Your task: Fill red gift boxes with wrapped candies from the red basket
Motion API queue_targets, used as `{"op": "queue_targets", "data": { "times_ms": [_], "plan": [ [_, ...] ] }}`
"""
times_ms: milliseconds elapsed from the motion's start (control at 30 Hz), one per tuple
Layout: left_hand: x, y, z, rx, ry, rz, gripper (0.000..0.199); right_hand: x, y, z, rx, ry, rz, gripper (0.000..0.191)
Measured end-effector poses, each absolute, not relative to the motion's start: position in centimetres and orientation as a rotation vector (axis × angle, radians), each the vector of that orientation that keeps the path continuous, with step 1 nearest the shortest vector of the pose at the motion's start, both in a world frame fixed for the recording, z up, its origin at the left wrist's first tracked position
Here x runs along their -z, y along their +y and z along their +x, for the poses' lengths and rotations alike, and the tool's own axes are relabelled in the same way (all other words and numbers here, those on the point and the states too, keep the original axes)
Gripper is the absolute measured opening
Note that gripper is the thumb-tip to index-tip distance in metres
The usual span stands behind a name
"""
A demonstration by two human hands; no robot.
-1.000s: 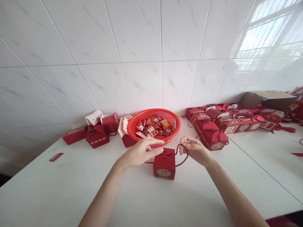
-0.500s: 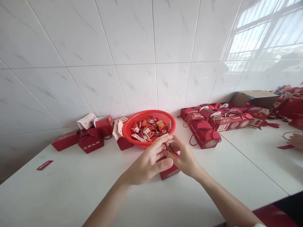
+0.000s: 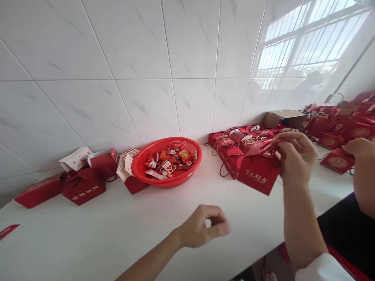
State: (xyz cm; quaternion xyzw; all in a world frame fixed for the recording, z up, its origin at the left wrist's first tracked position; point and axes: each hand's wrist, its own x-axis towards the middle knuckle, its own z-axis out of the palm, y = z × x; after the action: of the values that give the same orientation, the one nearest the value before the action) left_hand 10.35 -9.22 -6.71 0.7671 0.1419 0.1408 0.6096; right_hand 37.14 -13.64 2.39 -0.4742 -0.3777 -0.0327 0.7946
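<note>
My right hand (image 3: 294,156) grips a red gift box (image 3: 258,175) by its top, where a dark red cord shows. The box hangs tilted in front of the grouped boxes, gold lettering on its side towards me. My left hand (image 3: 203,226) is over the white table, its fingers curled towards the thumb with a small gap and nothing visible in them. Behind it stands a red plastic basket (image 3: 187,177) containing wrapped sweets (image 3: 168,166).
Several closed red boxes (image 3: 225,156) are grouped against the tiled wall. Other boxes (image 3: 88,187) stand left of the basket, some with open flaps. A cardboard box (image 3: 271,120) is at the back. Far right, a co-worker's hand (image 3: 359,150) touches another red box (image 3: 336,162).
My right hand has lifted the red box from between both hands and carried it right. My left hand has let go and curled up. The view has turned right.
</note>
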Motion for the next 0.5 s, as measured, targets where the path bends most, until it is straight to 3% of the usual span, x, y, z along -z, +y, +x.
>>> {"op": "queue_targets", "data": {
  "times_ms": [200, 500],
  "plan": [
    [15.1, -11.1, 13.2, -0.162, 0.336, 1.765, 0.04, -0.5, -12.9, 48.4, 0.006, -0.742, -1.202, 0.013],
    [16.4, -11.8, 13.1, -0.201, 0.35, 1.876, 0.03, 4.9, -9.7, 57.2, 0.037, -0.726, -1.624, 0.012]
  ]
}}
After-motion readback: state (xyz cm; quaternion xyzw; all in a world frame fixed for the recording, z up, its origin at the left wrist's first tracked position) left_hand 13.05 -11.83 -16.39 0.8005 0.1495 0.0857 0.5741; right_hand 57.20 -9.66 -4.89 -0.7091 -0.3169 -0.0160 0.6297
